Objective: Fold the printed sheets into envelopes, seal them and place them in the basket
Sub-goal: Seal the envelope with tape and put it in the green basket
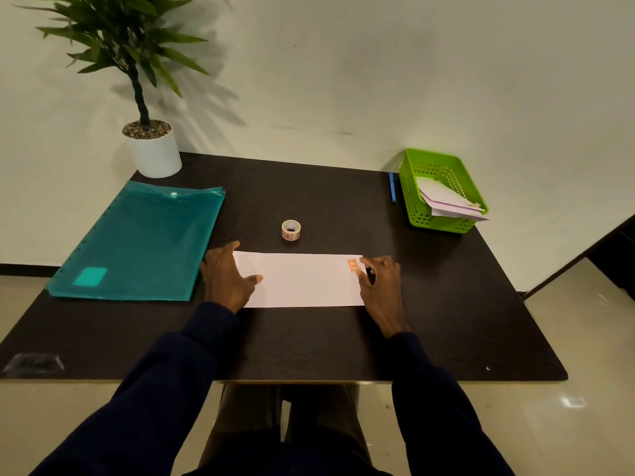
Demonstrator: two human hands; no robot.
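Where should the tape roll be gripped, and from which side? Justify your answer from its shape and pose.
Probably across its outer wall, coming from above. The tape roll lies flat on the table with its hole facing up, apart from the folded sheet, so thumb and fingers can close on opposite curved sides.

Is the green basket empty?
No, the green basket holds folded white envelopes, and one pokes out over its near rim.

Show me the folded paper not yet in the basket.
The long folded sheet on the table with an orange sticker; the others lie in the green basket.
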